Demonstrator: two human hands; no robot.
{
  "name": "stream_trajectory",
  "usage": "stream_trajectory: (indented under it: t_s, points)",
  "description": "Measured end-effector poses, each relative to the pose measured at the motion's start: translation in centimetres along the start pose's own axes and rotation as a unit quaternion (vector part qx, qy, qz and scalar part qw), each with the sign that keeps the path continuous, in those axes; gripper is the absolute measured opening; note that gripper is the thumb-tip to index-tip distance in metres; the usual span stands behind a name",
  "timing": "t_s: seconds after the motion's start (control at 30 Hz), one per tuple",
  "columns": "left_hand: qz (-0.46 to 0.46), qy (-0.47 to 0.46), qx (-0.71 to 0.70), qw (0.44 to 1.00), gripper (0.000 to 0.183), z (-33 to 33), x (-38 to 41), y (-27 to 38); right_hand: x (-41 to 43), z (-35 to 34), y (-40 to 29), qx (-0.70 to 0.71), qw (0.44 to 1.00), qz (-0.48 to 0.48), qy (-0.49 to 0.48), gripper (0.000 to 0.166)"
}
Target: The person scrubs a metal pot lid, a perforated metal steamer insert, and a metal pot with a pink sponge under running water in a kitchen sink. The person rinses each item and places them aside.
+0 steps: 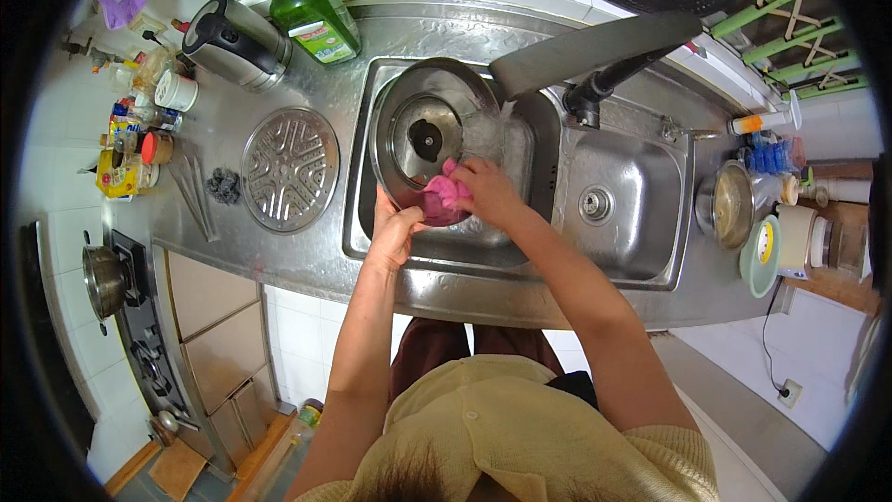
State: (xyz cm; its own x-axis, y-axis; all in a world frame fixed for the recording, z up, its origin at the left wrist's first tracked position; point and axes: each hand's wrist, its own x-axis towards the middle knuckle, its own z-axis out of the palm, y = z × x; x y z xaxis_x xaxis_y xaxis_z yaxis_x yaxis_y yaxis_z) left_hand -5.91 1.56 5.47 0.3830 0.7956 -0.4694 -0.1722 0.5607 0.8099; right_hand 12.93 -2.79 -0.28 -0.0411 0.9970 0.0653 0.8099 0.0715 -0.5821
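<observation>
My left hand (395,229) grips the near rim of a round pot lid (437,108), thumb on top, fingers partly hidden beneath. The lid is tilted over the left basin (516,223) of a steel double sink. It looks shiny, with a dark round fitting (425,141) and a screw at its centre. Bunched in my right hand (493,196) is a pink cloth (446,189), pressed against the lid's near right part. Water appears to fall beside the lid from a wide dark faucet spout (592,56).
Left of the sink lie a perforated steel steamer plate (290,169), a steel scouring pad (223,185) and tongs (193,188). Behind them stand an electric kettle (237,44) and a green pump bottle (317,21). A metal bowl (732,206) stands right of the right basin (620,223).
</observation>
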Motion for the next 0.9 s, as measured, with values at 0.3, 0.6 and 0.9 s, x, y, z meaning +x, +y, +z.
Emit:
stream_trajectory:
  t_s: [0.3, 0.6, 0.9]
  points:
    - [0.026, 0.123, 0.013, 0.992, 0.075, 2.1, -1.3, 2.3, -0.3, -1.3, 6.5, 0.418, 0.822, 0.328, 0.206, 0.023]
    - [-0.249, 0.104, -0.335, 0.903, 0.039, -1.9, 3.5, -9.4, -4.5, -6.8, -3.4, 0.551, 0.769, 0.125, 0.298, 0.020]
    - [-0.239, 0.013, -0.459, 0.856, 0.030, 7.2, -1.2, -8.5, -3.4, -8.8, -6.0, 0.000, 0.945, -0.192, 0.265, 0.031]
